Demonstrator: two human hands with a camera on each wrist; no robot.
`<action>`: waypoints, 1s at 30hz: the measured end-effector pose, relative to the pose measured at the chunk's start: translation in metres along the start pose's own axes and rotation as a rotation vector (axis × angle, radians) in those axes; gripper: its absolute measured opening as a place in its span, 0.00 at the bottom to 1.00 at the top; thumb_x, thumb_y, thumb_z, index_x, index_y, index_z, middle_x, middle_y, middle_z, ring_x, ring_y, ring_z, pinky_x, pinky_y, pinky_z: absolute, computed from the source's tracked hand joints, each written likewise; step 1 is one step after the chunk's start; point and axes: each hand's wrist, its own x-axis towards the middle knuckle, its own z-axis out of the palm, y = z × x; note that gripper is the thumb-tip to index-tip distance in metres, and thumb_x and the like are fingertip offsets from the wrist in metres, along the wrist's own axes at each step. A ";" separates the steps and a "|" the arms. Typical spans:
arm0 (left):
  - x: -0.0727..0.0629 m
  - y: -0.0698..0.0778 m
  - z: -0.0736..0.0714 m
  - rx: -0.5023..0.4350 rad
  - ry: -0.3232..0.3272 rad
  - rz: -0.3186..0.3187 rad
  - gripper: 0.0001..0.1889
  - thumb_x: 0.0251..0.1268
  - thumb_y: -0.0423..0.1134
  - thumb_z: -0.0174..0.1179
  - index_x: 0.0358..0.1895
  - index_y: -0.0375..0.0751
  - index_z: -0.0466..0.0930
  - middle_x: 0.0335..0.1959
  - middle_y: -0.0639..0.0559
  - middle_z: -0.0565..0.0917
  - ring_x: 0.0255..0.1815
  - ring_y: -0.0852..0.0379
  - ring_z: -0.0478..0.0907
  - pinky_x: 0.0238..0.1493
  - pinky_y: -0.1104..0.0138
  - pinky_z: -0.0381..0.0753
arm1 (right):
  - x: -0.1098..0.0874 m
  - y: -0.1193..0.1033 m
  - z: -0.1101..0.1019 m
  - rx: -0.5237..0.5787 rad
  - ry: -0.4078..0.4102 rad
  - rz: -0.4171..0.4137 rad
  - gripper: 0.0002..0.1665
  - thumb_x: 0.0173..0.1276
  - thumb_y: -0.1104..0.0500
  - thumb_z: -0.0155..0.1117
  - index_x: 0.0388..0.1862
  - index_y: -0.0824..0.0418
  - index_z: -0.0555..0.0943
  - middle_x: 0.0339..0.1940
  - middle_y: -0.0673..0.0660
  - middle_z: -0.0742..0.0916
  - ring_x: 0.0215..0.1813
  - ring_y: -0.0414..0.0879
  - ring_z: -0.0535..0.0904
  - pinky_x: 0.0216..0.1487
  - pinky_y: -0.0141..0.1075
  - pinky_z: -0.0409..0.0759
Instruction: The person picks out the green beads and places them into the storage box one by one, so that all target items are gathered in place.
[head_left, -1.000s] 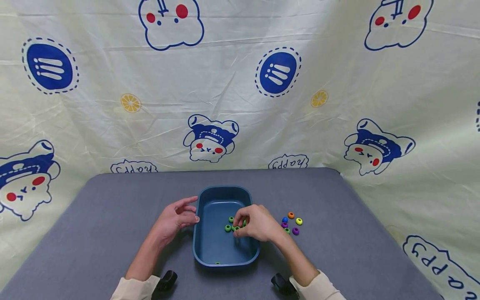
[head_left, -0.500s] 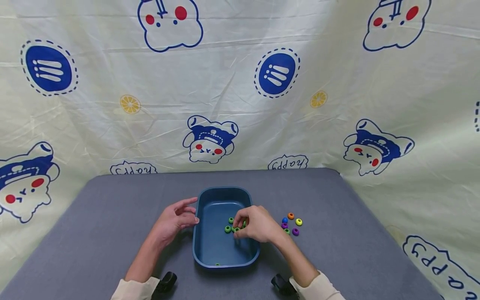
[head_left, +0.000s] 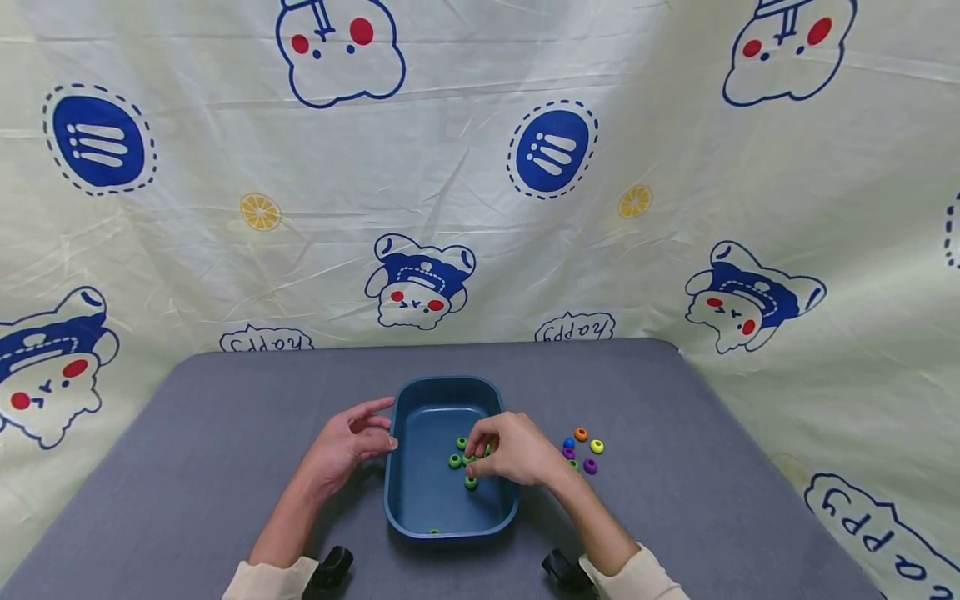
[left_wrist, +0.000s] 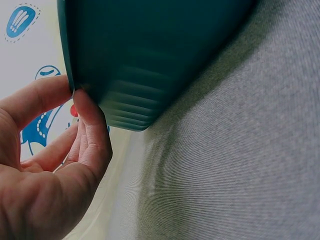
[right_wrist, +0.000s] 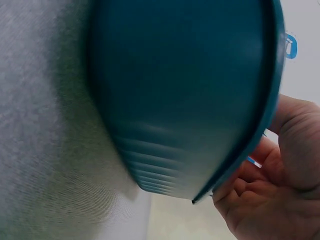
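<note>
A blue rectangular tray (head_left: 420, 500) stands on the grey table, with several green beads (head_left: 454, 460) inside. One bead (head_left: 470, 483) lies just below my right thumb tip, and another sits at the tray's near wall. My right hand (head_left: 513, 446) reaches over the tray's right rim, its thumb and index tips apart above the bead group. I see nothing gripped between them, though the hand covers some beads. My left hand (head_left: 341, 446) touches the left rim with index finger and thumb tip, the other fingers loosely bent. In the left wrist view the fingertips (left_wrist: 82, 97) meet the tray's rim.
Right of the tray, loose beads lie on the table: an orange bead (head_left: 581, 434), a yellow bead (head_left: 596, 446), a blue bead (head_left: 568, 443), a purple bead (head_left: 590, 466), and others. A patterned curtain (head_left: 480, 167) hangs behind the table (head_left: 247, 400).
A green bead that was at the right fingertips now lies lower in the tray, away from the fingers. The right fingers have parted slightly; the left hand stays put.
</note>
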 end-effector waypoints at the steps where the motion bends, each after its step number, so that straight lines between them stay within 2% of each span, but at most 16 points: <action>1: 0.000 0.000 0.000 0.001 0.000 -0.001 0.32 0.65 0.27 0.64 0.73 0.40 0.69 0.54 0.35 0.78 0.41 0.53 0.83 0.49 0.63 0.86 | -0.001 0.000 -0.002 0.023 -0.003 0.004 0.09 0.59 0.58 0.78 0.37 0.57 0.87 0.29 0.46 0.85 0.35 0.46 0.78 0.32 0.35 0.76; 6: 0.000 0.000 0.000 -0.005 -0.001 0.002 0.32 0.65 0.26 0.64 0.73 0.39 0.69 0.53 0.36 0.78 0.40 0.53 0.83 0.49 0.63 0.86 | -0.007 0.001 -0.016 0.092 0.001 0.007 0.13 0.59 0.57 0.78 0.41 0.60 0.87 0.31 0.48 0.85 0.36 0.45 0.79 0.36 0.35 0.79; 10: -0.001 0.000 0.001 -0.008 -0.002 0.003 0.32 0.65 0.26 0.63 0.73 0.39 0.69 0.53 0.35 0.78 0.40 0.54 0.83 0.49 0.63 0.86 | -0.013 0.006 -0.032 0.085 0.016 0.006 0.12 0.59 0.57 0.77 0.40 0.60 0.87 0.32 0.49 0.85 0.36 0.46 0.80 0.37 0.36 0.80; 18: -0.002 -0.001 0.002 -0.018 -0.007 0.000 0.32 0.64 0.25 0.64 0.73 0.38 0.69 0.52 0.36 0.78 0.39 0.54 0.83 0.48 0.64 0.87 | -0.025 0.027 -0.058 0.071 0.009 0.057 0.12 0.59 0.59 0.78 0.41 0.57 0.86 0.34 0.51 0.86 0.39 0.48 0.80 0.42 0.40 0.80; 22: -0.001 -0.002 0.002 -0.016 -0.002 0.001 0.32 0.64 0.25 0.64 0.73 0.39 0.69 0.52 0.36 0.78 0.39 0.54 0.83 0.49 0.63 0.87 | -0.030 0.038 -0.067 0.058 0.023 0.074 0.12 0.59 0.60 0.77 0.41 0.56 0.87 0.34 0.52 0.86 0.39 0.48 0.80 0.41 0.39 0.81; 26: -0.001 -0.002 0.002 -0.011 -0.002 0.006 0.32 0.65 0.25 0.63 0.73 0.39 0.69 0.54 0.34 0.78 0.40 0.54 0.83 0.49 0.63 0.86 | -0.033 0.049 -0.072 0.036 0.036 0.099 0.11 0.58 0.63 0.76 0.40 0.60 0.87 0.32 0.52 0.86 0.37 0.46 0.79 0.39 0.37 0.80; 30: -0.001 -0.002 0.001 -0.012 -0.002 0.002 0.32 0.65 0.25 0.63 0.73 0.39 0.69 0.54 0.33 0.77 0.39 0.54 0.83 0.50 0.62 0.86 | -0.036 0.060 -0.073 0.036 0.001 0.157 0.11 0.58 0.65 0.75 0.40 0.64 0.86 0.31 0.53 0.85 0.35 0.46 0.78 0.37 0.38 0.77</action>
